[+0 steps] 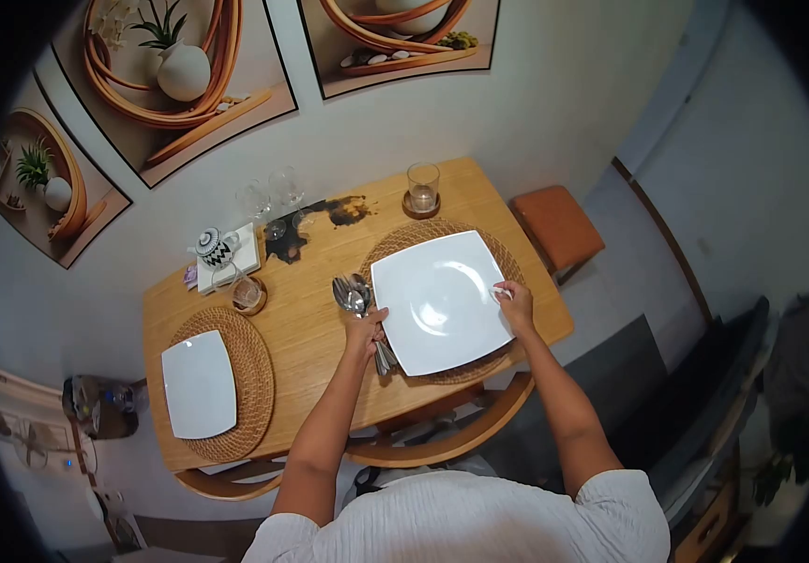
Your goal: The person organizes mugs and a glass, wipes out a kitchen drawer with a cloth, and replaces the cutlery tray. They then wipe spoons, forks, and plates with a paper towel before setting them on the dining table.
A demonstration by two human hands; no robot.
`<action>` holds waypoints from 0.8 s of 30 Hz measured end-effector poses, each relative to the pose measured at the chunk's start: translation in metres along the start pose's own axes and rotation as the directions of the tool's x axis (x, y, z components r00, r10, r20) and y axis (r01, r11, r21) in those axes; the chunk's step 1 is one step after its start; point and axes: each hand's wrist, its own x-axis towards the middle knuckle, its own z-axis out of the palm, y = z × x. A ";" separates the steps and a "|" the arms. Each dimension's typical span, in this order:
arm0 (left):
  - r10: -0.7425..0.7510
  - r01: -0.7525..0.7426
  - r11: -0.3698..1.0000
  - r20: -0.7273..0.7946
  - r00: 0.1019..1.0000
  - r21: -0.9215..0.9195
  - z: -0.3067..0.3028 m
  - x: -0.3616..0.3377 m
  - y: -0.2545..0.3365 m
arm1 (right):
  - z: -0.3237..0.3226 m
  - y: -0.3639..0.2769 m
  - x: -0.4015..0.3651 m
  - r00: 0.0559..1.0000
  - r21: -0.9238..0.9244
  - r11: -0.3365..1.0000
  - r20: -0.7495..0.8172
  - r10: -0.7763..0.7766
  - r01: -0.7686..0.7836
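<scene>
A large square white plate (442, 302) lies over a round woven placemat (395, 242) on the wooden table (315, 324). At the plate's left edge is my left hand (365, 333), its fingers closed around several spoons and other cutlery (350, 296), whose handles show below the hand. My right hand (516, 308) pinches the plate's right edge, with a small white piece showing at the fingertips.
A second white plate (200, 385) rests on another woven placemat (256, 380) at the left. Glasses (422, 188) (248, 294), a patterned teapot (216, 248) and wine glasses (286, 186) stand towards the wall. Chairs (461, 441) and an orange stool (557, 225) flank the table.
</scene>
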 end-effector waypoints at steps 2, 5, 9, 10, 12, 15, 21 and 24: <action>0.076 -0.064 0.994 -0.146 0.986 0.087 0.017 0.009 -0.004 | 0.008 0.015 0.024 1.000 0.014 1.000 0.021 -0.020 0.020; 0.137 -0.102 0.987 -0.314 0.940 0.125 0.028 0.029 -0.013 | 0.012 0.021 0.044 0.999 0.046 0.999 0.053 -0.005 0.003; 0.131 -0.048 0.976 -0.394 0.910 0.213 0.025 0.043 -0.019 | 0.019 0.026 0.053 0.997 0.003 1.000 0.074 -0.024 0.024; 0.134 -0.041 0.972 -0.398 0.908 0.233 0.024 0.043 -0.019 | 0.020 0.026 0.052 0.996 0.004 1.000 0.082 -0.022 0.022; 0.148 -0.048 0.968 -0.404 0.903 0.247 0.025 0.040 -0.021 | 0.019 0.025 0.049 0.996 -0.088 0.996 0.090 0.007 0.001; 0.145 -0.042 0.968 -0.420 0.896 0.246 0.024 0.040 -0.023 | 0.019 0.022 0.046 0.997 -0.069 0.998 0.082 0.010 -0.004; 0.167 -0.066 0.970 -0.444 0.881 0.234 0.019 0.043 -0.026 | 0.013 -0.038 0.044 0.893 -0.495 0.799 -0.096 -0.440 0.341; 0.138 -0.050 0.976 -0.428 0.893 0.210 0.026 0.034 -0.017 | 0.044 -0.034 0.073 0.875 -0.266 0.846 -0.019 -0.484 0.462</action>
